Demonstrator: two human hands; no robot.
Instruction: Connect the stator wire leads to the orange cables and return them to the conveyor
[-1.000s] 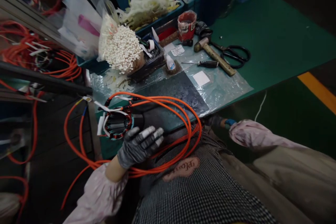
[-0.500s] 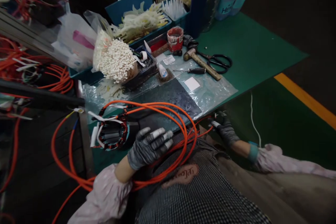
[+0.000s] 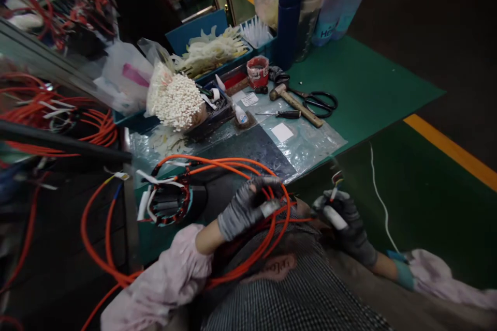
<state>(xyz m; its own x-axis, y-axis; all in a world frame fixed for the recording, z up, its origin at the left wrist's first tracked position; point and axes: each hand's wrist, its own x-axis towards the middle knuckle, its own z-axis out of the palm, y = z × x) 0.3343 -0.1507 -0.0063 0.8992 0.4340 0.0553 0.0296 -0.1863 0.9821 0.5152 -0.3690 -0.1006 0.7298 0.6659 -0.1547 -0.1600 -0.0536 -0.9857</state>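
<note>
My left hand (image 3: 248,208), in a grey glove with white fingertips, is curled round the loops of orange cable (image 3: 288,212), thumb below and fingers above. My right hand (image 3: 345,225), gloved alike, is closed on the end of an orange cable beyond the table's front edge. Thin coloured wires (image 3: 337,182) stick up from its fingers. On the table's near left lies a ring-shaped motor stator (image 3: 171,202) with dark slots, red-and-black windings and white sleeves. The orange cables run from it across my lap.
On the green table (image 3: 373,77) lie a hammer (image 3: 297,106), black-handled scissors (image 3: 322,103), a screwdriver (image 3: 287,114) and a small glue bottle (image 3: 240,114). Behind stand a red cup (image 3: 258,72), a blue flask (image 3: 289,20) and bundled white sticks (image 3: 180,103). Coiled orange cables (image 3: 93,126) lie left.
My left hand has moved right and curled round the cable loops; before, it lay flat with spread fingers. My right hand has come nearer, with coloured wires now showing above it. The view shifted slightly.
</note>
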